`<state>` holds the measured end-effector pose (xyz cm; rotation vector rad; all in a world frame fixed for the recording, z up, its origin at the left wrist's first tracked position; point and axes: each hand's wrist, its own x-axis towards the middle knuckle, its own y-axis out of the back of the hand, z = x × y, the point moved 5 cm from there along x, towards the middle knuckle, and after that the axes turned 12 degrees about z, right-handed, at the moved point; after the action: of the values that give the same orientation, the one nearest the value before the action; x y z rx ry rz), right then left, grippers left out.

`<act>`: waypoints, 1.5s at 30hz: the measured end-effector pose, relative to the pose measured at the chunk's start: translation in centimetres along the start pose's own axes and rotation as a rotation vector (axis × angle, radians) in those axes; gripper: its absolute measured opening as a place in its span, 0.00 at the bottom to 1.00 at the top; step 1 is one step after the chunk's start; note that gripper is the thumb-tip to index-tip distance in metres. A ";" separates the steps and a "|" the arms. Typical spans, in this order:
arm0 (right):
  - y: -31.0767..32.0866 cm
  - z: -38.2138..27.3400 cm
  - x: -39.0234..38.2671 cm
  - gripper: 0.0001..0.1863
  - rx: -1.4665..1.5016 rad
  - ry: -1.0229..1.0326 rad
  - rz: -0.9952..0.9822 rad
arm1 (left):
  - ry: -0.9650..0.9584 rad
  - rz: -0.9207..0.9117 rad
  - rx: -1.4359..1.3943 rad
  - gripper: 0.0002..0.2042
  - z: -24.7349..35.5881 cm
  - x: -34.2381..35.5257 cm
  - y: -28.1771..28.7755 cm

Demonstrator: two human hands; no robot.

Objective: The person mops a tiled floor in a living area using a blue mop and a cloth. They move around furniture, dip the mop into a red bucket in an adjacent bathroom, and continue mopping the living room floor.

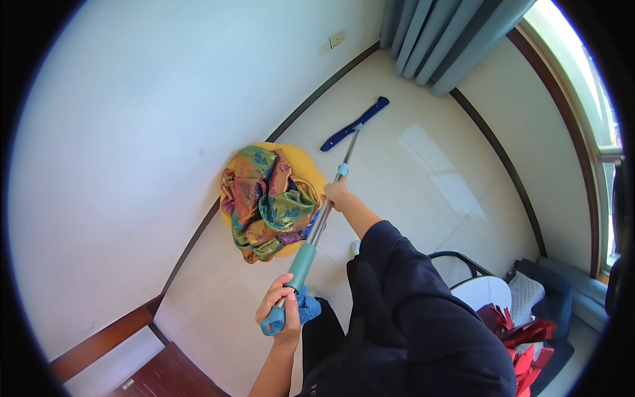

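Note:
A flat mop with a metal pole runs slantwise from my body toward the far wall. Its narrow dark blue head lies on the pale tiled floor. My left hand is closed around the top end of the handle, by the light blue end cap and green grip. Farther down, my right hand wraps the metal pole just below a light blue collar. Left of the pole, a heap of shiny patterned fabric rests on a round yellow seat. Something blue and fluffy shows behind my left hand, partly hidden.
A white wall with a dark baseboard runs along the left. Grey-blue curtains hang at the far corner, with a window at right. Brown wooden furniture stands lower left. A white round-topped piece and red items sit lower right.

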<state>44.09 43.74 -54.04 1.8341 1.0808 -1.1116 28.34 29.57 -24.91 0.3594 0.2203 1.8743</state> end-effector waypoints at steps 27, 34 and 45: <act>-24.5 45.6 -29.3 0.34 0.732 -0.366 0.197 | -0.169 -0.663 -0.094 0.06 -0.7 -0.6 47.5; -18.5 40.6 -28.0 0.40 0.743 -0.139 0.312 | -0.050 -0.601 -0.143 0.07 -3.2 -3.5 46.3; -12.4 31.0 -19.4 0.41 0.097 0.157 0.306 | 0.291 -0.239 -0.133 0.12 -6.9 -11.4 38.9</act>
<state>17.79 15.83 -49.52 2.1086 0.8062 -0.8646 -5.28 6.30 -20.23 -0.0326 0.3185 1.6878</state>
